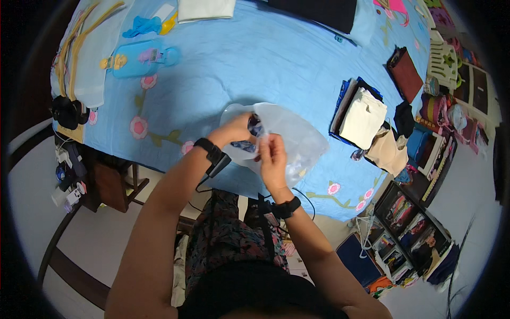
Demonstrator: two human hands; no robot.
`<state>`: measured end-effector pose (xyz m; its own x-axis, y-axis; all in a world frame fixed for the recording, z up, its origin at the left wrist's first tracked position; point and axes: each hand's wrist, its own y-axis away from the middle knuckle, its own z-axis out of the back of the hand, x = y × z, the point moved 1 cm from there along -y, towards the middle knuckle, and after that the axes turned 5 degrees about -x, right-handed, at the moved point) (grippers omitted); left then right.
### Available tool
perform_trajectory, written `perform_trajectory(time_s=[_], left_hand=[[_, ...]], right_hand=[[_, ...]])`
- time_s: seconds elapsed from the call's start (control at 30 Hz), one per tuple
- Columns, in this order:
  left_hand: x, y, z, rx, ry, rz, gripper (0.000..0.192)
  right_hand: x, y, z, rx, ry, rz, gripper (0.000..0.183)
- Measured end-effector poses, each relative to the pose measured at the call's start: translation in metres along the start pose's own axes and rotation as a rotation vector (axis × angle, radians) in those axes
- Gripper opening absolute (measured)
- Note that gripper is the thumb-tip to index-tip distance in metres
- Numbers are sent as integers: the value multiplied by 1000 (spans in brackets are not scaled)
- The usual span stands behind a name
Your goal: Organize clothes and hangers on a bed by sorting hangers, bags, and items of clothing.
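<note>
On the blue bedspread before me lies a translucent plastic bag (301, 131), its mouth turned to the left. My left hand (240, 127) is at that mouth, gripping a dark patterned cloth item (244, 146) that shows on both sides of the hand. Its fingertips are partly hidden by the item and the plastic. My right hand (273, 157) pinches the bag's rim between thumb and fingers. Small pale and yellowish bits show through the bag's lower right part. Both wrists wear black straps, and a cable hangs from each.
Folded clothes (362, 117) are stacked right, beside a beige bra (387, 149) and brown case (404, 75). A blue plastic tray (133, 67) with toy-like pieces lies left, near wooden hangers (73, 52). The bed's near edge (159, 169) borders a wooden chair (111, 183).
</note>
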<state>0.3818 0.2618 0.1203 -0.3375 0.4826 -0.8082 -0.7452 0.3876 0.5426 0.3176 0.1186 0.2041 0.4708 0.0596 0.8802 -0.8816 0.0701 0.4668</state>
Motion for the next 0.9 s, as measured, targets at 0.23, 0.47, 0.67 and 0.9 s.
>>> perform_trajectory(time_s=[0.23, 0.47, 0.67, 0.9], left_hand=[[-19, 0, -15, 146, 137, -136, 48], [-5, 1, 6, 277, 537, 324, 48], [28, 12, 21, 243, 676, 445, 47], [8, -2, -43, 374, 326, 438, 40]], right_hand=[[-41, 10, 60, -308, 210, 44, 29], [-117, 17, 160, -569, 640, -3, 67], [-71, -4, 79, -186, 766, 274, 86], [-104, -9, 67, -99, 989, -37, 93]])
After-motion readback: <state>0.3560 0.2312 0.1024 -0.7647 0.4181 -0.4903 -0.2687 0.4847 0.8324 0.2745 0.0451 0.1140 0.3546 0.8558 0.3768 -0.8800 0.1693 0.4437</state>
